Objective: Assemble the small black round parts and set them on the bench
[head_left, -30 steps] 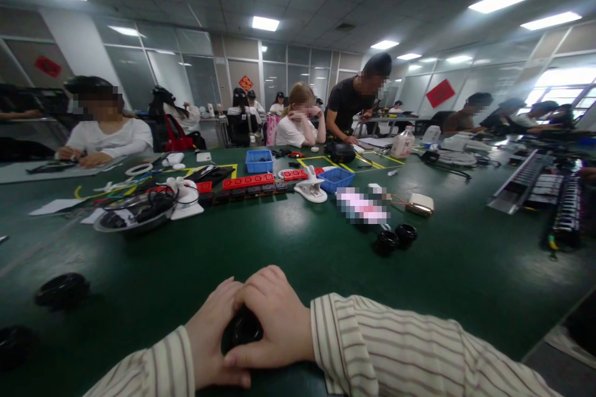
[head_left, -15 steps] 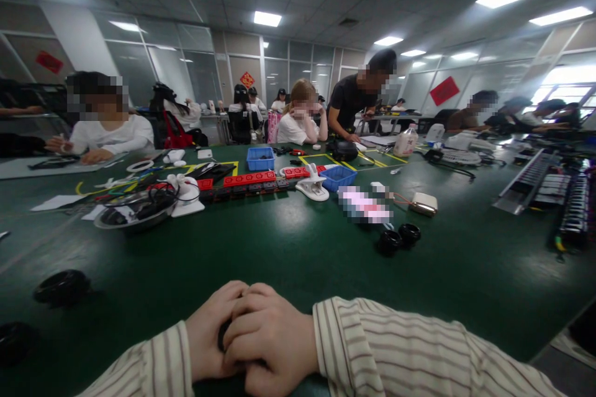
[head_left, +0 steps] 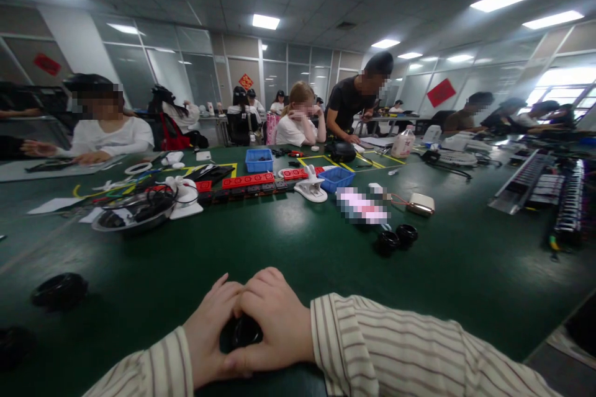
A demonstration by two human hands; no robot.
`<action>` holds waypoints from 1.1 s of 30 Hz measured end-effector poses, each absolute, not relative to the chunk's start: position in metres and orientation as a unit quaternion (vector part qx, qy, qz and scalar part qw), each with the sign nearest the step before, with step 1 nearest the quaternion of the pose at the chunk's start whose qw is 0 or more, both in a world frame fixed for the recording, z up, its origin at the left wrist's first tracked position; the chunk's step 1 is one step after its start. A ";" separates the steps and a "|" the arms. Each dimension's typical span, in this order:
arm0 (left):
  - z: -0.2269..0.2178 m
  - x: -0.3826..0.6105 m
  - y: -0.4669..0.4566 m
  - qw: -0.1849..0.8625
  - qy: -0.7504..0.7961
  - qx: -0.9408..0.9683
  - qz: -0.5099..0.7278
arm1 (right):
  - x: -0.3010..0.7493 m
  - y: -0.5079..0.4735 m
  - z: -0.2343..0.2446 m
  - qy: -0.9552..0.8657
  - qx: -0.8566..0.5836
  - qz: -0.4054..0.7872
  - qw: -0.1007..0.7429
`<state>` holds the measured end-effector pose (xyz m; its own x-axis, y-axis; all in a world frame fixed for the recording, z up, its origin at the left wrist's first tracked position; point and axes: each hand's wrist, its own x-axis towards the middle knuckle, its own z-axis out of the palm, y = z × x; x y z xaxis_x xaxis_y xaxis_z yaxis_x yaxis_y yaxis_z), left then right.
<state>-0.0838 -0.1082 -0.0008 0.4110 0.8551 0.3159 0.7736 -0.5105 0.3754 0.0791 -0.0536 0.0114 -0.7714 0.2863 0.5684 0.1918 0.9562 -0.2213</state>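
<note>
Low at the front of the green table, both my hands close around a glossy black round piece [head_left: 246,331], mostly hidden by my fingers. My left hand [head_left: 209,329] wraps its left side. From the right, my right hand [head_left: 277,316] curves over it, thumb below and fingers on top against the left fingers. A similar black ring-shaped piece [head_left: 59,291] lies to the left, with another dark one [head_left: 15,347] nearer the left edge. Two more black round pieces, a left one [head_left: 387,241] and a right one [head_left: 408,235], sit together farther off.
Across the table [head_left: 288,254] runs a red-and-black power strip [head_left: 249,182], with a blue bin [head_left: 259,160] behind it and another blue bin [head_left: 338,178] at its right end. A metal bowl [head_left: 135,223] holds black items. A white clip stand [head_left: 311,189] and power bank [head_left: 421,204] lie ahead. Several people sit beyond.
My right hand has lifted and opened its grip slightly, so the black round piece now shows between thumb and fingers. My left fingers have straightened a little. The view has shifted slightly.
</note>
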 end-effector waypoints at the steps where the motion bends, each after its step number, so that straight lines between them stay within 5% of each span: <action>1: 0.000 -0.083 -0.108 0.085 0.492 0.834 0.234 | 0.079 -0.054 0.013 -0.943 -0.124 0.068 0.301; 17: -0.002 -0.085 -0.106 0.083 0.467 0.856 0.206 | 0.084 -0.059 0.022 -0.955 0.011 0.129 0.266; 33: 0.001 -0.077 -0.110 0.055 0.516 0.828 0.215 | 0.082 -0.055 0.016 -0.924 -0.100 0.122 0.347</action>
<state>-0.0765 -0.1101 0.0008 0.3756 0.8769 0.3001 0.8298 -0.4623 0.3125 0.0822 -0.0552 0.0164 -0.7394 0.2697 0.6169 0.0998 0.9500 -0.2958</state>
